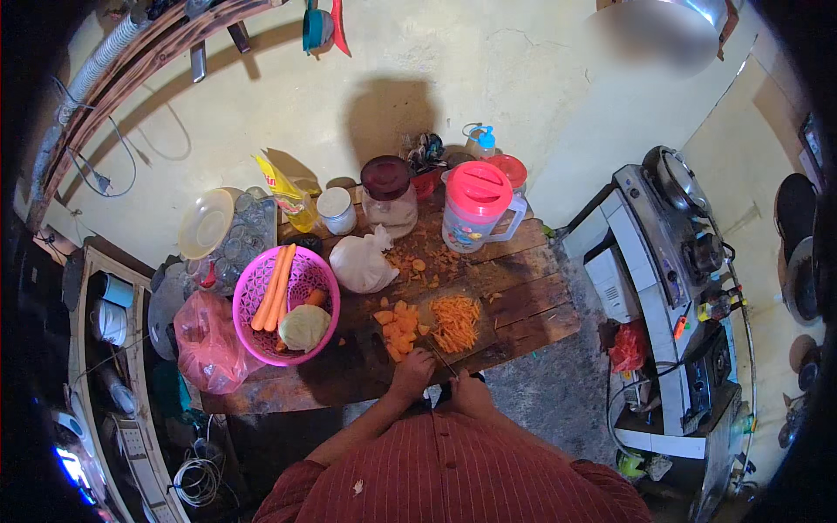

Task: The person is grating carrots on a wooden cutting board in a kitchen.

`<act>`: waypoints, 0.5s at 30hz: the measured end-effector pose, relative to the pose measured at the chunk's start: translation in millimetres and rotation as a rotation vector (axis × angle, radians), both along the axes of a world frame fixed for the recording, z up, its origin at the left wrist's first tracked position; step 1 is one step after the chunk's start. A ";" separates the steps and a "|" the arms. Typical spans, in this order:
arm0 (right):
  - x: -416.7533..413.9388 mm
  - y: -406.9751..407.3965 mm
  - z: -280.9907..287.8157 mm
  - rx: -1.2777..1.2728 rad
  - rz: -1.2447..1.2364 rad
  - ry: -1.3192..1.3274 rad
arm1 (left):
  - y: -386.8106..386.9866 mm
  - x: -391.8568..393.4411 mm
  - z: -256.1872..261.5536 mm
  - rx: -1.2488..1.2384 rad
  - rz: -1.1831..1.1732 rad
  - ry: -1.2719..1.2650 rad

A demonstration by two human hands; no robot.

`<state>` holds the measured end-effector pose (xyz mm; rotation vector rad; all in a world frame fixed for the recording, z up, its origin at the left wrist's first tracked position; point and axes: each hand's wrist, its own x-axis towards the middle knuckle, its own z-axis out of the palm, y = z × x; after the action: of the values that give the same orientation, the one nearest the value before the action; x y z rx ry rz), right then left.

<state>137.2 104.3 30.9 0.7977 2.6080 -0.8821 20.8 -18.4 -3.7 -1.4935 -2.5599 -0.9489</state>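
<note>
My right hand (471, 393) grips a knife (444, 359) near the front edge of the wooden table, its thin blade angled up and to the left. Close beside the blade, my left hand (414, 374) rests with bent fingers; whether a piece lies under the fingertips is hidden. Just beyond the hands, a heap of carrot strips (454, 323) lies on a cutting board (485, 335). Carrot slices (397, 325) are piled to the left of the strips. Carrot peelings (418, 265) are scattered farther back.
A pink basket (332, 314) at left holds peeled carrots (273, 287) and a cabbage (305, 328). Behind stand a white plastic bag (363, 263), a lidded jar (390, 206), and a pitcher (472, 212) with a red lid. A stove (654, 222) stands at right, a shelf (108, 392) at left.
</note>
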 end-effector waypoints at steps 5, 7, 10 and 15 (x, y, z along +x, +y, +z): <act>-3.4 -2.3 3.4 -0.033 -0.020 -0.015 | -1.3 0.8 1.6 0.044 0.026 -0.023; -9.9 -0.4 -8.1 -0.010 -0.003 0.023 | 1.0 -0.2 13.9 0.000 -0.016 0.155; -15.0 1.2 -7.5 0.004 0.024 0.062 | 0.5 2.0 14.1 -0.015 0.060 -0.014; -6.9 -4.0 -4.0 -0.029 0.027 0.003 | -0.7 1.4 8.4 0.021 0.070 0.094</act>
<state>130.3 100.3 26.9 0.7526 2.5967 -0.9121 22.2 -19.1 4.7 -1.3984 -2.5101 -0.8731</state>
